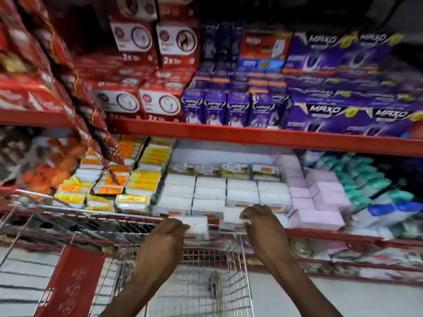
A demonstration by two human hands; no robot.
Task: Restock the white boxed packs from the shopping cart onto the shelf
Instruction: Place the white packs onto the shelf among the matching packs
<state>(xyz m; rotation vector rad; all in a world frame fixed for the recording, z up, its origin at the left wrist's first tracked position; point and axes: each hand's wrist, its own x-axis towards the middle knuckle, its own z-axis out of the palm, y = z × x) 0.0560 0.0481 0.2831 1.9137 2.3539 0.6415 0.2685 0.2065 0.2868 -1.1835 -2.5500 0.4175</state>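
- Nearest is the shopping cart, a basket of thin shiny metal wire with a red plastic flap on its left side; what lies inside it cannot be made out.
- Above the cart's far rim, the left hand is closed around one white boxed pack, a flat rectangular carton with a smooth, slightly glossy face and a coloured strip on its lower edge.
- The right hand is curled over a second white pack, gripping it from the right end, just at the front edge of the lower shelf.
- The step in hand seems to be the carrying of two packs from cart to shelf; next each pack needs to be lowered flat onto the front row and pushed square against its neighbours.
- Behind the hands, the stocked white packs stand in neat rows, their tops finely textured.
- Pale pink packs sit to the right, yellow and orange wrapped packs to the left.
- Farther up, on the red metal shelf, stand purple cartons and red cartons.
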